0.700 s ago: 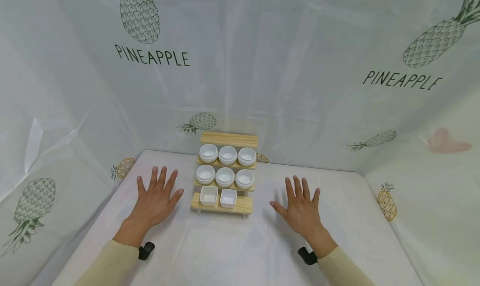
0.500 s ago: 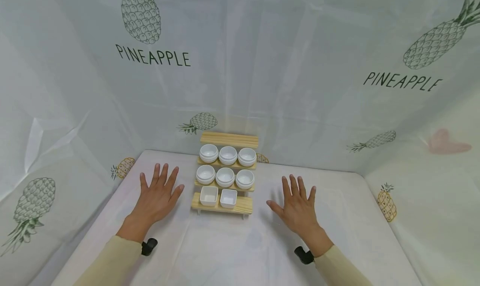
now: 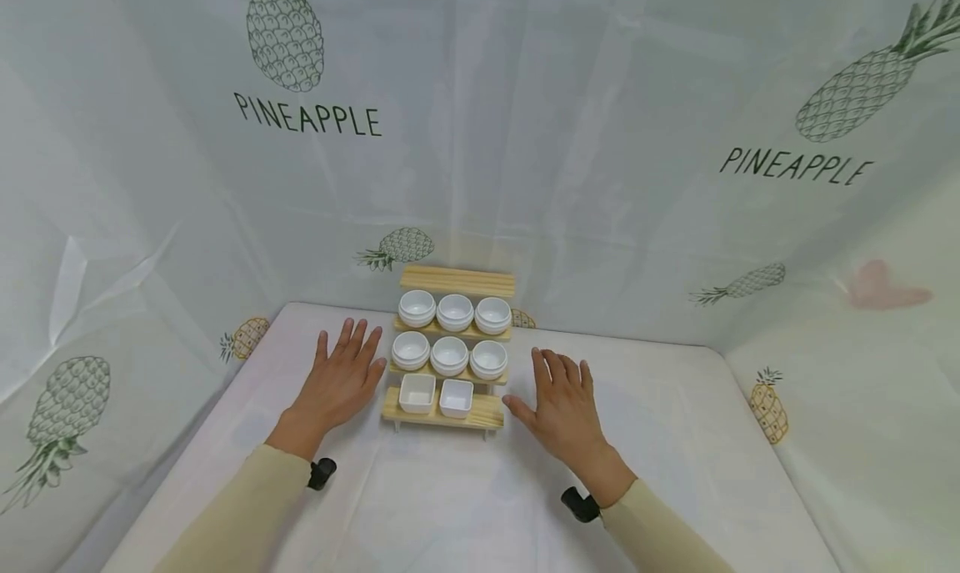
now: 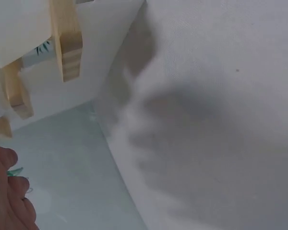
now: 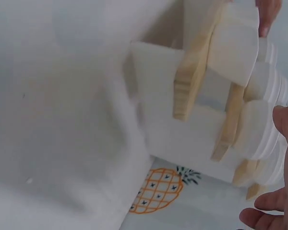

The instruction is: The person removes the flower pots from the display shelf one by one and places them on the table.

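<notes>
In the head view, the left hand (image 3: pixel 341 383) lies flat with straight, slightly spread fingers, palm down, just beside the left end of a small wooden rack (image 3: pixel 452 352); it holds nothing. The right hand (image 3: pixel 558 406) is likewise flat with its fingers straight and apart, its thumb close to the rack's bottom right corner, and it grips nothing. Whether either hand touches the wood cannot be told here. The rack stands between the two hands near the back of the table (image 3: pixel 465 506), which is covered with a white cloth. Its two upper shelves each carry three round white bowls (image 3: pixel 449 354), and the lowest shelf carries two square white dishes (image 3: pixel 436 394). Behind and to both sides hangs a pale sheet (image 3: pixel 570 139) printed with pineapples and the word PINEAPPLE.

In the left wrist view, only fingertips (image 4: pixel 7 201) of the left hand show at the lower left edge, with the rack's wooden side (image 4: pixel 67 40) above and the hand's shadow on the white cloth.

In the right wrist view, the right hand's fingers (image 5: pixel 278 167) show at the right edge, close beside the rack (image 5: pixel 201 72) and its stacked white bowls (image 5: pixel 264 129); a fingertip of the other hand shows beyond the rack at the top. An orange pineapple print lies below.
</notes>
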`<move>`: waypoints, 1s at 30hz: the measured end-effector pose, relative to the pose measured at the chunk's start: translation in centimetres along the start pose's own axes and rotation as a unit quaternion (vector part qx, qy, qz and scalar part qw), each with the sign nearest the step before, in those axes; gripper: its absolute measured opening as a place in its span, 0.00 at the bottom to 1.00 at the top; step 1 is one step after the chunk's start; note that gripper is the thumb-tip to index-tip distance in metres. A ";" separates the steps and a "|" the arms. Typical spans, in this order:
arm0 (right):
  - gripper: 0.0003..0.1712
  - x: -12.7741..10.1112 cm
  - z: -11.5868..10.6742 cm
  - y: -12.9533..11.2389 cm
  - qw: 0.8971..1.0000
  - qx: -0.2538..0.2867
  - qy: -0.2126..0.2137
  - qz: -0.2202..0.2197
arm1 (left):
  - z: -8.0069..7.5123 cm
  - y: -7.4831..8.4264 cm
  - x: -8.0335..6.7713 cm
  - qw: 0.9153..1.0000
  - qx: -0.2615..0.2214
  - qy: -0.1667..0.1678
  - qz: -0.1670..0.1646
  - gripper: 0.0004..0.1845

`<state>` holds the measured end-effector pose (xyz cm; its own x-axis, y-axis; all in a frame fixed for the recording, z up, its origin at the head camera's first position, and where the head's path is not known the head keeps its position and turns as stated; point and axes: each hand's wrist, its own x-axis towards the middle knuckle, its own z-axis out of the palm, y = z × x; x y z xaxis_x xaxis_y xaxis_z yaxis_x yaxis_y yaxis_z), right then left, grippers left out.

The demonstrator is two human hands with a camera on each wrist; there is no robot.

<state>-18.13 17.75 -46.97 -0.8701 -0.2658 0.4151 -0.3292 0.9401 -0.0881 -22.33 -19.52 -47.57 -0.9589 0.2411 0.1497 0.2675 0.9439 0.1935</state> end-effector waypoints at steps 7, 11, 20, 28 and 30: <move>0.46 0.5 0.0 -1.7 0.999 0.009 0.022 -0.040 | 0.7 0.1 0.9 1.000 0.005 -0.017 0.022 0.34; 0.43 0.6 0.1 -2.4 0.998 0.010 0.021 -0.054 | 0.8 0.1 1.0 0.999 0.008 -0.025 0.028 0.34; 0.36 0.2 0.5 -3.2 0.993 -0.003 0.065 -0.101 | 0.9 0.5 1.2 0.998 -0.004 -0.041 0.040 0.34; 0.31 0.2 0.4 -2.9 0.990 -0.011 0.096 -0.105 | 0.7 1.0 1.3 0.998 0.001 -0.045 0.051 0.33; 0.30 0.4 0.3 -2.9 0.989 -0.006 0.101 -0.104 | 0.6 1.1 1.5 0.998 0.004 -0.038 0.057 0.33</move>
<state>-17.63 14.84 -46.87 -0.6921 -0.4075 0.5958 -0.4885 0.8721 0.0289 -23.50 -18.02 -47.78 -0.9270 0.3623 0.0967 0.3741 0.9113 0.1721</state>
